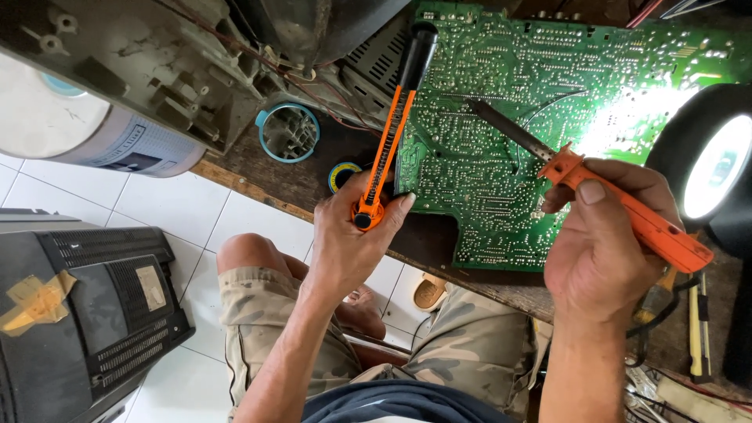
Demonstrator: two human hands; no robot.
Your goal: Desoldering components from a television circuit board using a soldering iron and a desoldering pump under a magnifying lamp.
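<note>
A green circuit board lies solder side up on a dark wooden bench. My right hand grips an orange-handled soldering iron, whose dark tip rests on the board near its middle. My left hand holds an orange and black desoldering pump by its lower end, beside the board's left edge. The pump's black barrel points up and away.
A round lit lamp glares at the right. A small blue-rimmed tin and a solder roll sit on the bench. A grey appliance casing is at top left, a black set on the tiled floor. Hand tools lie at right.
</note>
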